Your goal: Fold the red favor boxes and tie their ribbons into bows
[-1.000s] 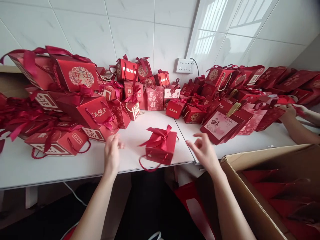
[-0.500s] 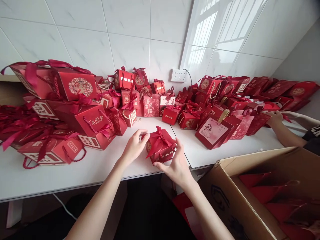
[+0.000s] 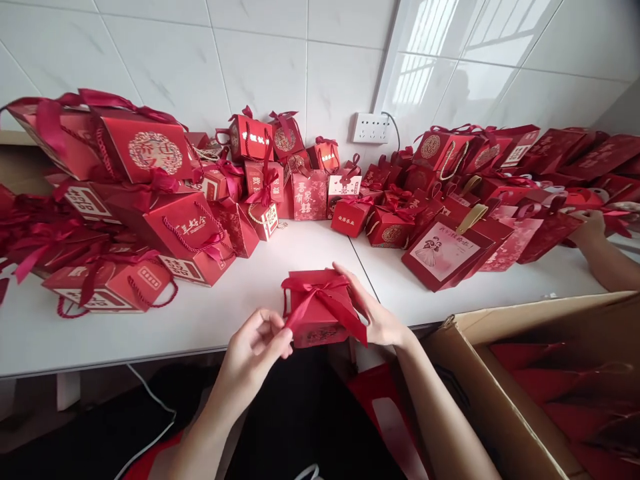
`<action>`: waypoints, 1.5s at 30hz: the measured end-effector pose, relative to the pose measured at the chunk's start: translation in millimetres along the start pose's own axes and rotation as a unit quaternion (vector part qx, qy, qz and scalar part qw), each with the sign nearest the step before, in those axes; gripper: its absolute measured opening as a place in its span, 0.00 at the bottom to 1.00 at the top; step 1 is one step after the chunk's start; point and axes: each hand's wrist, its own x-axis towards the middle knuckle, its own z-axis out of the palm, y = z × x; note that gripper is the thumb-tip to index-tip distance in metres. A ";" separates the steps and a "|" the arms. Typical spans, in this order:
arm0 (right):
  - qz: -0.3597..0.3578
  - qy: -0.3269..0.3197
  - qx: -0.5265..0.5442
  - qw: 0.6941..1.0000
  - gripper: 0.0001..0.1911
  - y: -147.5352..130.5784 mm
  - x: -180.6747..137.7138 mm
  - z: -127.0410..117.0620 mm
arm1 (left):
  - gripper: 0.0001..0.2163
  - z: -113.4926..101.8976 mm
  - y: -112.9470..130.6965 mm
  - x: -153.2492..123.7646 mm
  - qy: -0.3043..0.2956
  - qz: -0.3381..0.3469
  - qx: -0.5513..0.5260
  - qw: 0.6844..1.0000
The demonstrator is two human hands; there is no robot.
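A small red gift box (image 3: 316,335) with gold print on its front sits at the table's near edge. Across its top is tied a red ribbon bow (image 3: 316,291), its tails hanging to both sides. My left hand (image 3: 255,347) pinches the left ribbon tail between thumb and fingertips, just off the box's front left corner. Around the box's right side curves my right hand (image 3: 377,317), fingers along the back right edge; its thumb is partly hidden behind the right ribbon tail.
Stacked red gift boxes (image 3: 115,283) crowd the left, and more boxes (image 3: 443,250) fill the right. An open cardboard carton (image 3: 463,353) with red items stands at lower right. Another person's hand (image 3: 590,230) touches boxes at far right. A power strip (image 3: 371,128) is on the tiled wall.
The box has been turned and drawn nearer to me. My left hand has moved from its far left side to the ribbon tail in front; my right hand has shifted along the right side.
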 end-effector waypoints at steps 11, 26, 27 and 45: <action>0.004 0.048 0.036 0.998 0.41 1.3 -25.2 -6.0 | 0.10 -51.7 40.6 3.2 -0.013 0.116 0.286 0.951; -0.217 0.188 -0.426 0.858 0.09 -55.8 -4.4 77.7 | 0.06 -6.5 35.9 61.3 -0.137 0.187 0.287 0.929; -0.217 0.189 -0.419 0.861 0.08 -53.8 -4.7 77.7 | 0.06 -6.1 35.2 61.4 -0.139 0.180 0.282 0.932; -0.208 0.226 -0.293 0.905 0.08 -80.0 -27.8 62.6 | 0.05 3.7 27.0 60.7 -0.090 0.159 0.250 0.951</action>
